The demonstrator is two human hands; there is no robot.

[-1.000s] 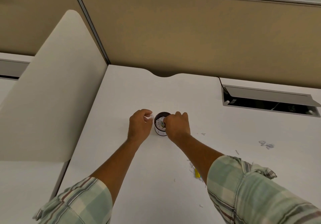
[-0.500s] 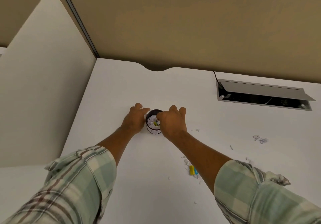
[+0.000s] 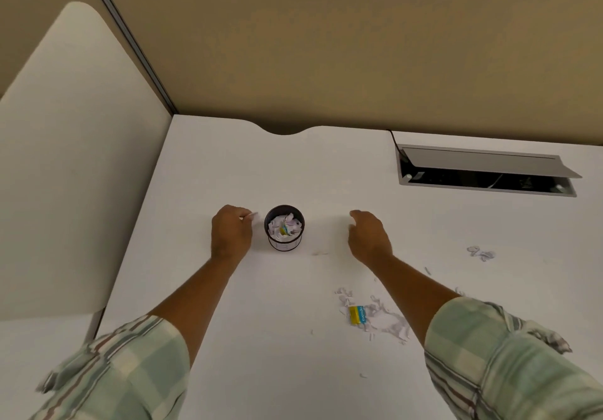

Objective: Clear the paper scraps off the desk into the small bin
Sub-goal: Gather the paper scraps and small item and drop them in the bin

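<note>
Your left hand (image 3: pixel 231 235) pinches a white paper scrap (image 3: pixel 254 215) beside the small dark round bin (image 3: pixel 284 228); drop it in. Your right hand (image 3: pixel 368 236) hangs loosely open, empty; next reach for the torn white scrap pile w/ yellow wrapper (image 3: pixel 375 317).

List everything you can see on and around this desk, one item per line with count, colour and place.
small bin: one, dark with a white label, centre of the desk, filled with crumpled scraps
paper scraps: one loose pile, white, near right of the desk
yellow and blue scrap: one, lying in that pile
far scraps: a small cluster, white, right side of the desk
desk: one, white
cable tray: one, grey, lid raised, far right in the desk
partition walls: tan, behind the desk
side panel: one, cream, left of the desk
left hand: beside the bin's left, grip closed on a white scrap
right hand: right of the bin, loosely open, apart from it
sleeves: two, green plaid, bottom corners
</note>
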